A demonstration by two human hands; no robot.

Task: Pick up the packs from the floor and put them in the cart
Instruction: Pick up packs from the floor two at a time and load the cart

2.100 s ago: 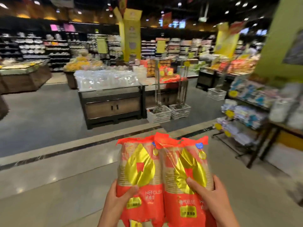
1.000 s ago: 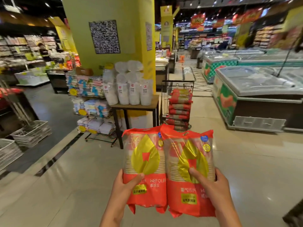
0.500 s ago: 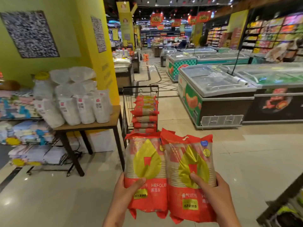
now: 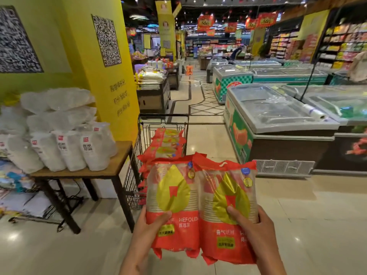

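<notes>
The left hand [image 4: 148,233] and right hand [image 4: 256,231] each gripped a pack [image 4: 172,205], thumbs curled over the front; carrying step, next lowering both onto the cart [image 4: 143,126] stack ahead

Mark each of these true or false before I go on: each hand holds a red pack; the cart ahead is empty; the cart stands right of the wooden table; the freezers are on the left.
1. The left hand and right hand each grip a red pack: true.
2. The cart is empty: false, red packs are stacked inside.
3. The cart stands right of the wooden table: true.
4. The freezers are on the left: false, they are on the right.
</notes>
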